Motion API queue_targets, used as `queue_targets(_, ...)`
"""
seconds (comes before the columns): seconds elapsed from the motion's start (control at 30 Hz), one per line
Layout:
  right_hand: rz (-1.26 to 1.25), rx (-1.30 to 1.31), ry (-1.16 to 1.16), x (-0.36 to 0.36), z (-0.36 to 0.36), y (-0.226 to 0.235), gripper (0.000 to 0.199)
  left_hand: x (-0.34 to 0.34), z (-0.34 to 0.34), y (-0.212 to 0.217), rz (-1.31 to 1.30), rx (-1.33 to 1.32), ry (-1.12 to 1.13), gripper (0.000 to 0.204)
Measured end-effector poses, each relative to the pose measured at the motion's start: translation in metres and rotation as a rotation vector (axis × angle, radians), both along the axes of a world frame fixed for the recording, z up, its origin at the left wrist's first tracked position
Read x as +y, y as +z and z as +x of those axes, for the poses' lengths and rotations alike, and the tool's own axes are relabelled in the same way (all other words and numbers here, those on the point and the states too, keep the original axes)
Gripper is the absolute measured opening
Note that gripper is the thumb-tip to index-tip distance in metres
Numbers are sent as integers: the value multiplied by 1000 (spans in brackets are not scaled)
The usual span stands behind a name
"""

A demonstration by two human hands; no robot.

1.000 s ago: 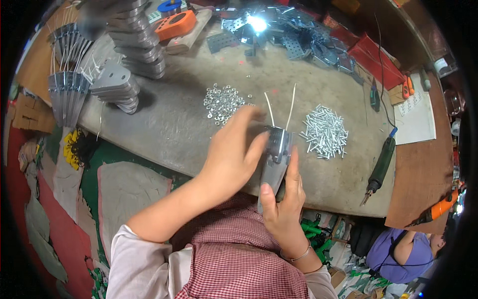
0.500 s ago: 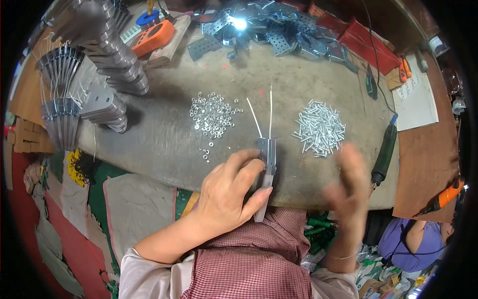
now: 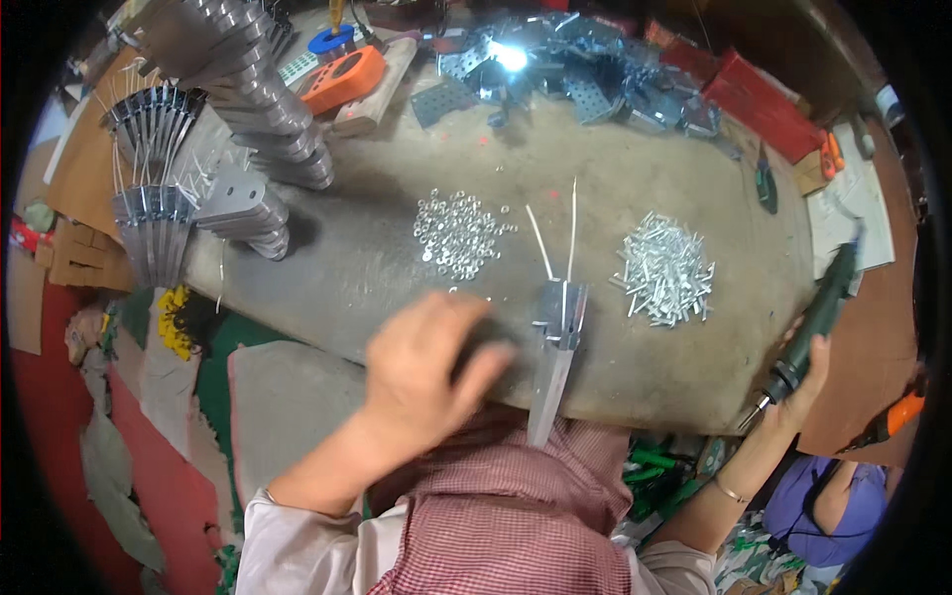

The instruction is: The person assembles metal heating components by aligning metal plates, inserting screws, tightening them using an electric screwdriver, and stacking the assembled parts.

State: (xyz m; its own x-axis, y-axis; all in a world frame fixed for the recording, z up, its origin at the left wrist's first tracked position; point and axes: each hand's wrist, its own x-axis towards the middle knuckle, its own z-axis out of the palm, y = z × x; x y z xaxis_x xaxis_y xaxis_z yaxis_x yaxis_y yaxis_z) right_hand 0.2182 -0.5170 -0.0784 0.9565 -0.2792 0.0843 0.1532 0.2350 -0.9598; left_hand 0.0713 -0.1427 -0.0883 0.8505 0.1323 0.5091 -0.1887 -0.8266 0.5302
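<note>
My left hand (image 3: 426,377) is blurred, with fingers curled, at the table's near edge just left of a metal bracket (image 3: 558,327). The bracket has two thin wires sticking up and a flat strip hanging over the edge. Whether the fingers touch it I cannot tell. My right hand (image 3: 803,372) grips a green power screwdriver (image 3: 821,312) at the table's right end, its tip pointing down past the edge. A pile of washers (image 3: 456,233) and a pile of screws (image 3: 664,268) lie beyond the bracket.
Stacks of metal plates (image 3: 263,129) and bundles of wired brackets (image 3: 149,208) fill the left side of the grey table (image 3: 367,268). An orange device (image 3: 342,79) and a heap of perforated brackets (image 3: 585,84) lie at the back. A person in purple (image 3: 823,496) sits lower right.
My right hand let go of the bracket, swung out to the right and took hold of the green screwdriver. My left hand slid left, off the bracket's body.
</note>
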Motion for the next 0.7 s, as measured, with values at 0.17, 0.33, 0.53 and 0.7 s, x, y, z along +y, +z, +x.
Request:
queue_targets(0.17, 293, -128, 576, 52, -17, 38, 66, 42, 0, 8, 261, 126, 3, 21)
queue_targets(0.33, 574, -116, 607, 85, -32, 48, 57, 50, 7, 8, 409, 186, -132, 22)
queue_targets(0.53, 655, -106, 244, 114, -36, 22, 38, 55, 15, 17, 458, 219, -295, 24)
queue_targets(0.7, 663, -101, -34, 138, -44, 7, 35, 40, 16, 24, 110, 151, -258, 19)
